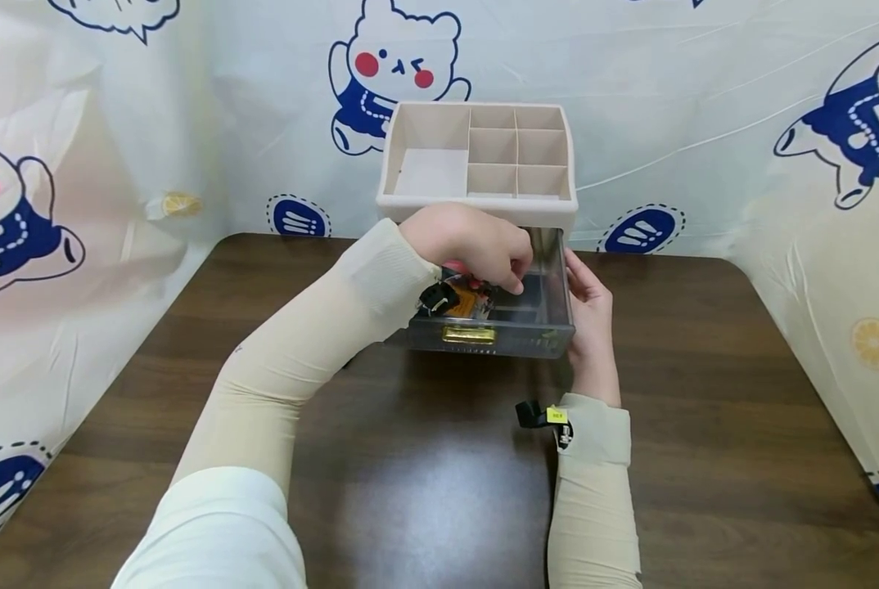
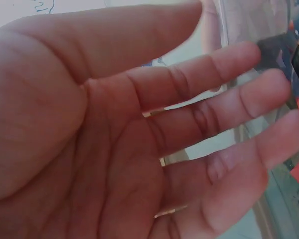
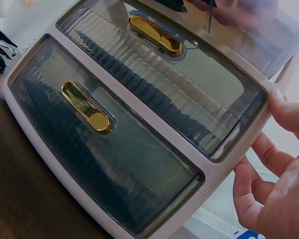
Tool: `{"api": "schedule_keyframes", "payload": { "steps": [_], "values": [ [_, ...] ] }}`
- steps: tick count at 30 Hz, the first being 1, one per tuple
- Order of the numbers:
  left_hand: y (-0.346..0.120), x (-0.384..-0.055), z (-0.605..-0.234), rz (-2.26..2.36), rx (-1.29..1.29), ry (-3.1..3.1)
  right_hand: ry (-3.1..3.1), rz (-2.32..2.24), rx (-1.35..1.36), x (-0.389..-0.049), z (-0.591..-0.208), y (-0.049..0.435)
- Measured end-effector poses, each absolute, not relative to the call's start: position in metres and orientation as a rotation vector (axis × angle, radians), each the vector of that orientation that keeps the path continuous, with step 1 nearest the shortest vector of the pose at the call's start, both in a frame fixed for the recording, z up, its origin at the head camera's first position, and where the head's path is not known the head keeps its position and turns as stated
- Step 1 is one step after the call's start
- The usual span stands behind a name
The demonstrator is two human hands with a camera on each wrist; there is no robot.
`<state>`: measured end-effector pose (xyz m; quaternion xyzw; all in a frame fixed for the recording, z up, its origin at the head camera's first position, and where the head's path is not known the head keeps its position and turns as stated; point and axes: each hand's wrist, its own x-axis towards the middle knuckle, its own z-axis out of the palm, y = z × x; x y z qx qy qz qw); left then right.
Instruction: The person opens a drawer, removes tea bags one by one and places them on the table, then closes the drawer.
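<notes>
A cream desktop organizer [image 1: 528, 211] stands at the back of the table, its clear top drawer [image 1: 531, 337] pulled out. My left hand [image 1: 476, 245] reaches over into this drawer, fingers pointing down. In the left wrist view its fingers are spread and slightly bent, with nothing held in the palm. Small items lie in the drawer's left part: a black item [image 1: 438, 298], an orange packet [image 1: 465, 303] and something red, partly hidden by the hand. My right hand [image 1: 592, 323] touches the organizer's right side; in the right wrist view, its thumb rests near the front edge and its fingers are bent.
Below the pulled-out drawer, two closed drawers with gold handles [image 3: 155, 36] show in the right wrist view. Divided compartments [image 1: 516, 147] top the organizer. A patterned curtain [image 1: 263, 123] hangs behind and beside the brown wooden table [image 1: 425, 458].
</notes>
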<state>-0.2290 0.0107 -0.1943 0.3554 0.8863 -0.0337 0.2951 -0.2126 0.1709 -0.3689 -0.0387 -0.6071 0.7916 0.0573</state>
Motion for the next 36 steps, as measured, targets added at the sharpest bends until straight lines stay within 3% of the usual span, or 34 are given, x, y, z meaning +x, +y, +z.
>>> {"api": "schedule_keyframes", "payload": {
  "steps": [24, 36],
  "values": [
    [-0.003, -0.223, -0.179, -0.021, 0.870, 2.332, -1.844, 2.387, -0.118, -0.214, -0.370, 0.172],
    [-0.010, -0.224, -0.178, -0.014, 0.978, 2.293, -1.861, 2.398, -0.135, -0.212, -0.369, 0.172]
  ]
}}
